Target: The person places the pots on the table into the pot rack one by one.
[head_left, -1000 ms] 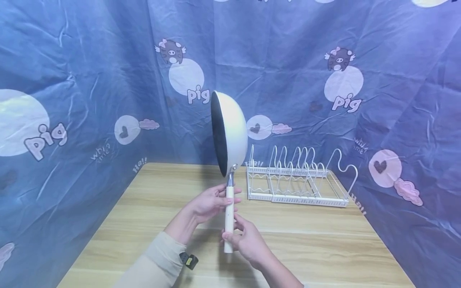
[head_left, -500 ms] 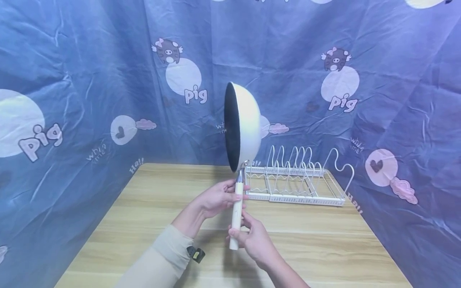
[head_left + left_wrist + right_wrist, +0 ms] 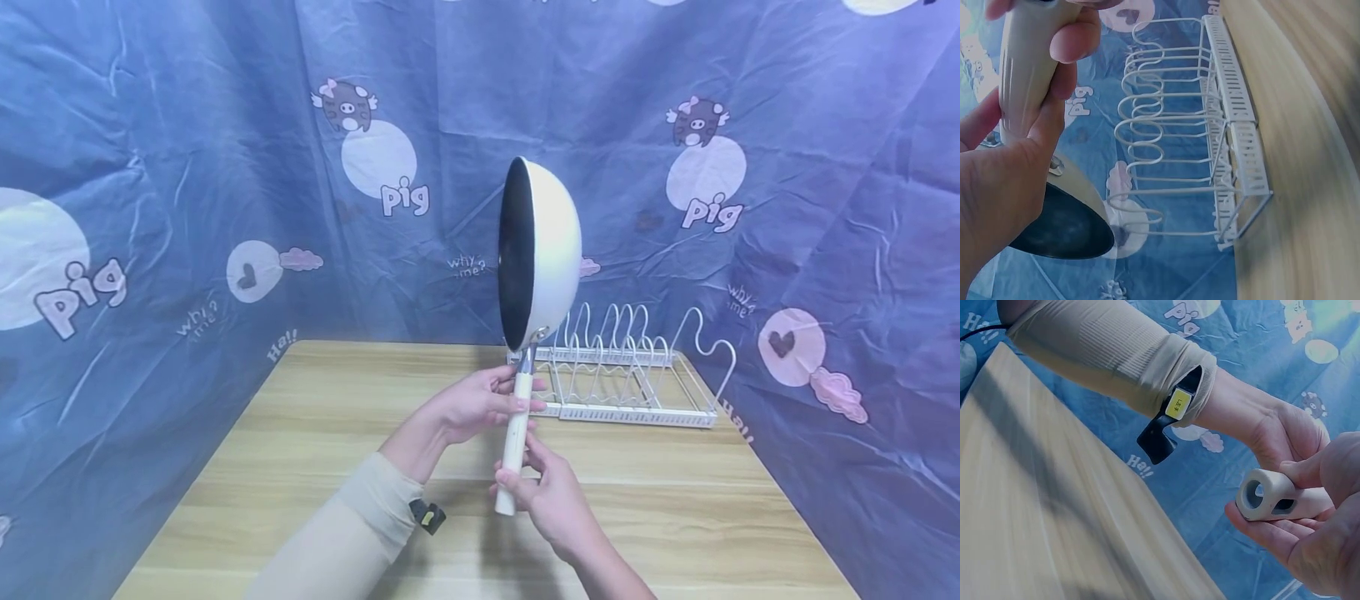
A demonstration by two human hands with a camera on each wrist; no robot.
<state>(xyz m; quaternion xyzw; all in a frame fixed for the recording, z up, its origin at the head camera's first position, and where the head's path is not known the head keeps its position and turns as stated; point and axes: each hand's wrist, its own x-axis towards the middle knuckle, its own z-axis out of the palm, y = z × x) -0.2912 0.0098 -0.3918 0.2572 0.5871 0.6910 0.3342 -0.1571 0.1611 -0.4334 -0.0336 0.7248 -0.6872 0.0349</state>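
A white frying pan (image 3: 557, 250) with a dark inside stands on edge in the air, its bowl up and its dark face turned left. Its cream handle (image 3: 516, 437) points down toward me. My left hand (image 3: 472, 404) grips the upper handle just below the metal neck. Lower down, my right hand (image 3: 551, 496) pinches the handle near its end. In the right wrist view the hollow handle end (image 3: 1260, 495) lies between thumb and fingers of that hand. The left wrist view shows the left hand (image 3: 1007, 194) round the handle, with part of the pan (image 3: 1069, 219) behind it.
A white wire rack (image 3: 637, 414) with upright loops stands at the back right of the wooden table (image 3: 360, 517), behind the pan. Blue printed cloth (image 3: 480, 100) hangs round the back and sides. A black wrist strap (image 3: 427, 517) sits on the left sleeve.
Both hands have carried the pan to the right and slightly up, so that it now overlaps the rack's left part in the head view. Its handle end now tilts a little left.
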